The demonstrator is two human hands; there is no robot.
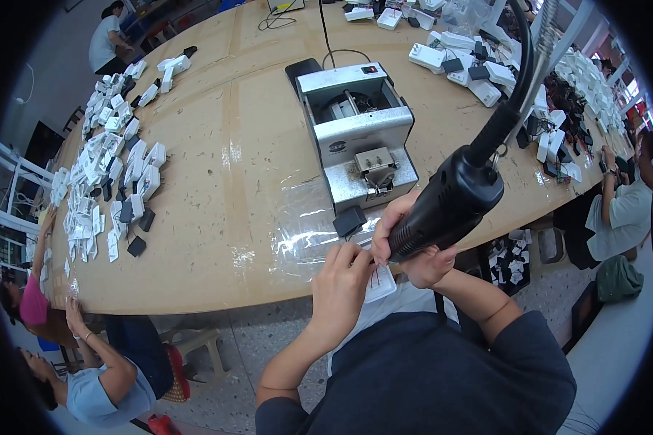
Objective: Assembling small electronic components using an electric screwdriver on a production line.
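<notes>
While right grip (426,267) clamps black tool (446,206) | white case (384,289) beside left grip (340,281) (hold unclear)

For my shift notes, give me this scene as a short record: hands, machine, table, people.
Right hand: wrapped around a black cylindrical handheld tool
Left hand: fingers bent beside a shallow white plastic case with red wires; grip unclear
Machine: silver metal box-shaped unit with a red switch
Table: tan tabletop; white-and-black plastic parts piled left and right
People: co-workers at both sides
</notes>
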